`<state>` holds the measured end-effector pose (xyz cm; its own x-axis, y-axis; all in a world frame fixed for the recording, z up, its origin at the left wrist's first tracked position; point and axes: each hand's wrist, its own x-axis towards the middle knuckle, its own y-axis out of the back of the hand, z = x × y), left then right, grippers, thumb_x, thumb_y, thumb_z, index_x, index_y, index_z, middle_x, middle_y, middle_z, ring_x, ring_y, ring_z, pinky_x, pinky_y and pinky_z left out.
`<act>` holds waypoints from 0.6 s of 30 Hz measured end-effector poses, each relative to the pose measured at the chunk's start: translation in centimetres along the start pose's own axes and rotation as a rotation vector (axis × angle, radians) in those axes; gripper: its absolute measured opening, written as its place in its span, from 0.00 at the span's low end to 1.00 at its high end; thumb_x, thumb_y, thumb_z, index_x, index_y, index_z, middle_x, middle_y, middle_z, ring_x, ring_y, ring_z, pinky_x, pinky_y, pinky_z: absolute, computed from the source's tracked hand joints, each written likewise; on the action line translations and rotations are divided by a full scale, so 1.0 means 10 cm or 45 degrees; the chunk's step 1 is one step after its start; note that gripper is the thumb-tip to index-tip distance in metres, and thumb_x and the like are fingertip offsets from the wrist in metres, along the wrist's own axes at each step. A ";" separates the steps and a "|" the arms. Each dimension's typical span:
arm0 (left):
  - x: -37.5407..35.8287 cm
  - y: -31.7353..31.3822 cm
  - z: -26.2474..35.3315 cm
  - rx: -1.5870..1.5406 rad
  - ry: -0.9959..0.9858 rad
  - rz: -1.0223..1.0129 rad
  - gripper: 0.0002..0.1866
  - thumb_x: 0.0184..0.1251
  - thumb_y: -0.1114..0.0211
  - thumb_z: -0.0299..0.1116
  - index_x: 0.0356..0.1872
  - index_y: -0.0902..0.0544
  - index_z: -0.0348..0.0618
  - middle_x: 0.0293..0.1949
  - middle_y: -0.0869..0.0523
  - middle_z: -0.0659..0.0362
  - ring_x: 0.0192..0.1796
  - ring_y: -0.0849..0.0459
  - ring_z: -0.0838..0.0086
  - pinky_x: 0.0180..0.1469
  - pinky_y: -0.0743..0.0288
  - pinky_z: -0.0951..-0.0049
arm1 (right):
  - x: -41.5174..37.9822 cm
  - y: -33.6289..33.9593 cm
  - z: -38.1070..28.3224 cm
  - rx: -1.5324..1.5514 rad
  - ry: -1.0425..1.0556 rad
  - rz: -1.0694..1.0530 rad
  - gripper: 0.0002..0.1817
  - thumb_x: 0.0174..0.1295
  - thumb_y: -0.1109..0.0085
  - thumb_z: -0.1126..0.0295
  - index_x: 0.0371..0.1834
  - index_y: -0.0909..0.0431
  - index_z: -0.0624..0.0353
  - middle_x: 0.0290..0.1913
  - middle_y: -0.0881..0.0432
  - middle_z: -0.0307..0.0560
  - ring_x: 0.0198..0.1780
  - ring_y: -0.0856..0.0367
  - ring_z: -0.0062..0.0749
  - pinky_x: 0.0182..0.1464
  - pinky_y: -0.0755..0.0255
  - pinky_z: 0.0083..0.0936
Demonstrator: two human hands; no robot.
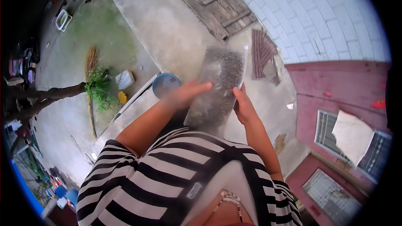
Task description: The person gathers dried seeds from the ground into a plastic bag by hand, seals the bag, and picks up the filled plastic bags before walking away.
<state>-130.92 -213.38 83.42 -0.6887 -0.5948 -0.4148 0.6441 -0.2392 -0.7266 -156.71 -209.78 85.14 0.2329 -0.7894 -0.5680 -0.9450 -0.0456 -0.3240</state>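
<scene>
A clear plastic bag (pixel 217 73) with a dark, speckled look hangs tilted in front of my chest. A pale strip runs along its right edge. My right hand (pixel 245 106) grips that edge, thumb on the near face and the other fingers mostly hidden behind. My left hand (pixel 188 94) lies across the bag's left side with a finger stretched over its face, partly smeared by motion. Beyond my left hand, a blue bucket (pixel 163 84) stands on the concrete.
A straw broom (pixel 91 65), a leafy green plant (pixel 99 88) and a white container (pixel 124 79) lie to the left near a tree trunk (pixel 54 95). Ahead are wooden boards (pixel 213 4) and a striped cloth (pixel 261 54). A tiled and maroon wall (pixel 310 83) rises on the right.
</scene>
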 end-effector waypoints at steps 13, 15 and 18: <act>0.42 1.64 2.53 -1.158 -0.299 -0.308 0.44 0.70 0.23 0.46 0.82 0.31 0.39 0.76 0.22 0.48 0.72 0.18 0.63 0.77 0.26 0.57 | 2.35 -0.90 -2.61 0.069 0.203 -0.477 0.45 0.81 0.48 0.38 0.91 0.52 0.47 0.84 0.34 0.57 0.79 0.30 0.41 0.74 0.31 0.36; 0.37 1.36 3.08 -0.617 -0.691 0.073 0.45 0.69 0.23 0.42 0.82 0.33 0.39 0.77 0.24 0.49 0.73 0.20 0.63 0.77 0.27 0.58 | 2.81 -0.99 -2.84 0.004 0.168 -0.556 0.36 0.84 0.47 0.49 0.87 0.42 0.53 0.77 0.24 0.56 0.72 0.21 0.39 0.69 0.25 0.35; 0.41 0.90 3.90 0.585 -1.244 0.914 0.46 0.67 0.22 0.36 0.84 0.35 0.39 0.78 0.26 0.49 0.75 0.23 0.63 0.77 0.28 0.59 | 3.63 -1.09 -3.21 -0.364 0.191 -0.625 0.26 0.83 0.44 0.62 0.80 0.31 0.59 0.70 0.17 0.55 0.67 0.16 0.39 0.69 0.23 0.38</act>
<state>-114.94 -247.90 96.53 0.2576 -0.9629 0.0800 0.9546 0.2407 -0.1756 -145.29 -257.58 92.36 0.6433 -0.7113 -0.2832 -0.7643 -0.5746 -0.2928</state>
